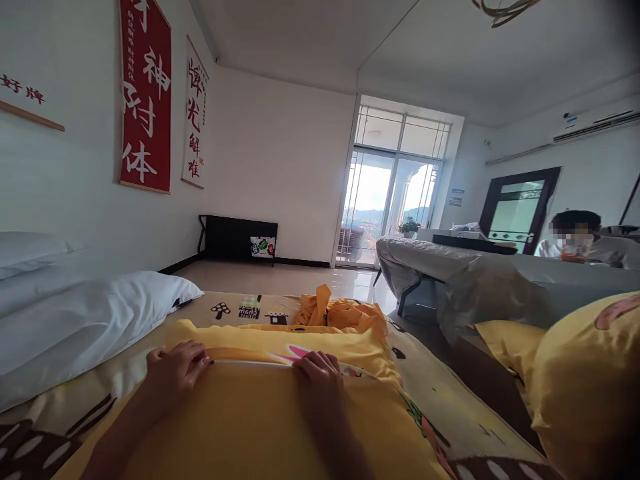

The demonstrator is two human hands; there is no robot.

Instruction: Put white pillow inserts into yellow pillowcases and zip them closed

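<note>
A large yellow pillowcase (240, 420) with a printed pattern lies in front of me on the bed. My left hand (183, 363) has its fingers curled over the pillowcase along a pale line near its far end. Further right on that same line, my right hand (319, 369) grips the fabric with bent fingers. Past my hands the yellow cloth continues, showing a pink and white print. Whether a pillow fills the case, I cannot tell. A crumpled orange-yellow cloth (350, 313) rests just beyond it.
White pillows (135, 313) line the left side of the patterned bed sheet (425, 380). At the right bulges a stuffed yellow pillow (590, 373). A plastic-covered table (425, 257) stands behind, with a person (575, 233) at its far side.
</note>
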